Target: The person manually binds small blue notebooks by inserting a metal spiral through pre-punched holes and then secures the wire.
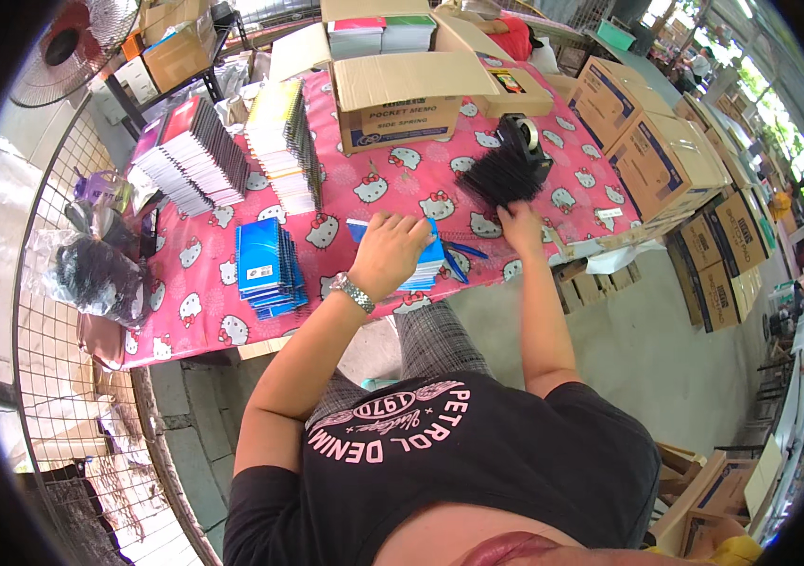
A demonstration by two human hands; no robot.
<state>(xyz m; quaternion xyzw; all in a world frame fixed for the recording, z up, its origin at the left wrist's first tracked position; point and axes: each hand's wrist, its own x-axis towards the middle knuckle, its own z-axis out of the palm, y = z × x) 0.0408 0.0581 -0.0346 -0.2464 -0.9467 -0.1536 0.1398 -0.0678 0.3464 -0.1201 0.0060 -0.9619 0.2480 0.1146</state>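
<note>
The left hand (389,251) is pressing flat, ungripping, on a blue notebook stack (424,264) at the worktop's (326,236) six o'clock edge; the right hand (521,224) is seemingly pinching black spiral bindings (504,174) at its twelve o'clock.

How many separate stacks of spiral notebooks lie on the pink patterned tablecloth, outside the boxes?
4. A blue-covered stack at the front left, a dark fanned stack at the back left, a yellow-topped stack beside it, and a blue stack under the left hand. Others may be hidden.
</note>
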